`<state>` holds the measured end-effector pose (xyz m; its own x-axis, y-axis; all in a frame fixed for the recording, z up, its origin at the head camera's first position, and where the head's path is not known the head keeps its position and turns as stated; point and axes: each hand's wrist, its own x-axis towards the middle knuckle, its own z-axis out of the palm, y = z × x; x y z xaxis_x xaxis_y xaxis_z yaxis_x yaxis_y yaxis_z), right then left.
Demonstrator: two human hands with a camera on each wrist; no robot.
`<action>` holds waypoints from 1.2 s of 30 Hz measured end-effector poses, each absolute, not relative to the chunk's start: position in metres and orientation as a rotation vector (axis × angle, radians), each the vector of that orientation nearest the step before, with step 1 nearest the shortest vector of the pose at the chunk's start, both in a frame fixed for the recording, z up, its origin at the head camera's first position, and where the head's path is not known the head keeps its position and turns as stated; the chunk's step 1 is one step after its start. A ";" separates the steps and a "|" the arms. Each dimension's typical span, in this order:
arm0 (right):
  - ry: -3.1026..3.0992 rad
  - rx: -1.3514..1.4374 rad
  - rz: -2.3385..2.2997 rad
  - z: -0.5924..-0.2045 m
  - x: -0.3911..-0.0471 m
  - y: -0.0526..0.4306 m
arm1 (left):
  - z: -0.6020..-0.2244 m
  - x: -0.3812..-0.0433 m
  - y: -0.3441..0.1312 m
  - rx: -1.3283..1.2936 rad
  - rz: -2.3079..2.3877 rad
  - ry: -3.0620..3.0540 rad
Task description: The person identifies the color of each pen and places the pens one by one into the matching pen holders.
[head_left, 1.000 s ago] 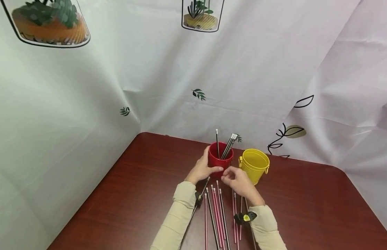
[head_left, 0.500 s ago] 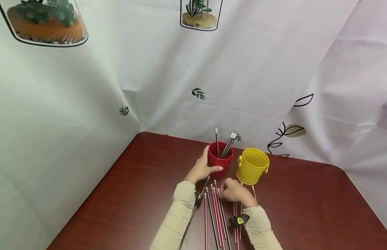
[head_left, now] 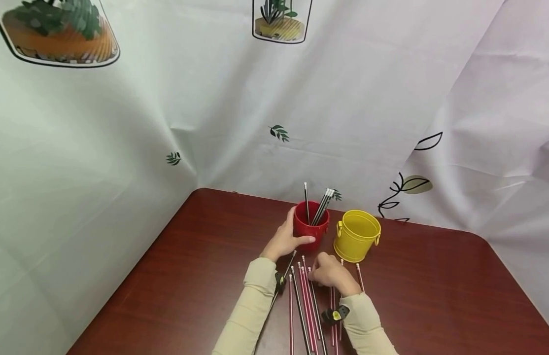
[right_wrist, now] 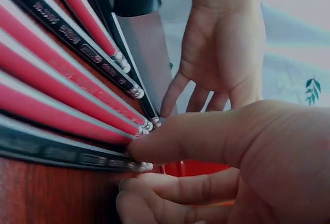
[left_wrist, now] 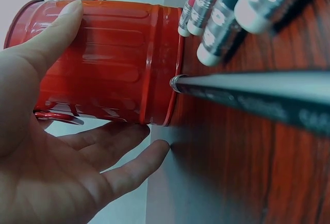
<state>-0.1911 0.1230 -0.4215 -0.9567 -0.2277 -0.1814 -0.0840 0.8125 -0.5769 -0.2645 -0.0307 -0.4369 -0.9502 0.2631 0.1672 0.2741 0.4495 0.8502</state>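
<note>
My left hand (head_left: 283,240) holds a small red metal bucket (head_left: 319,232) upright, its thumb across the near side. In the left wrist view that thumb presses the ribbed wall (left_wrist: 111,54), while the other fingers pass behind it. Several black pencils (head_left: 322,208) stand in the bucket, white erasers up. Just in front of it, my right hand (head_left: 331,271) is low over the loose pencils. Its thumb and index finger pinch a black pencil (right_wrist: 67,155) near the eraser end, as the right wrist view shows; the other fingers are bent.
A yellow bucket (head_left: 353,246) with side handles stands right of the red one. Loose red pencils (head_left: 291,315) and black pencils (head_left: 300,308) lie side by side on the brown table (head_left: 434,291). One black pencil (head_left: 269,315) lies slanted under the left forearm. White printed cloth (head_left: 230,123) hangs behind.
My right hand has come down from beside the red bucket to the eraser ends of the loose pencils, and pinches a black pencil there. My left hand keeps its hold on the bucket.
</note>
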 end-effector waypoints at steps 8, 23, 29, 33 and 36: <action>2.840 -0.075 -0.762 -0.419 -0.187 0.115 | -0.436 -0.264 -0.031 -0.495 -1.562 -2.675; 2.869 0.008 -0.835 -0.412 -0.184 0.111 | -0.434 -0.260 -0.031 -0.509 -1.575 -2.667; 2.915 -0.016 -0.890 -0.401 -0.182 0.113 | -0.434 -0.260 -0.031 -0.523 -1.579 -2.659; 2.941 -0.019 -0.939 -0.393 -0.181 0.114 | -0.434 -0.260 -0.031 -0.523 -1.584 -2.653; 2.974 -0.018 -0.964 -0.385 -0.179 0.116 | -0.434 -0.260 -0.031 -0.525 -1.591 -2.646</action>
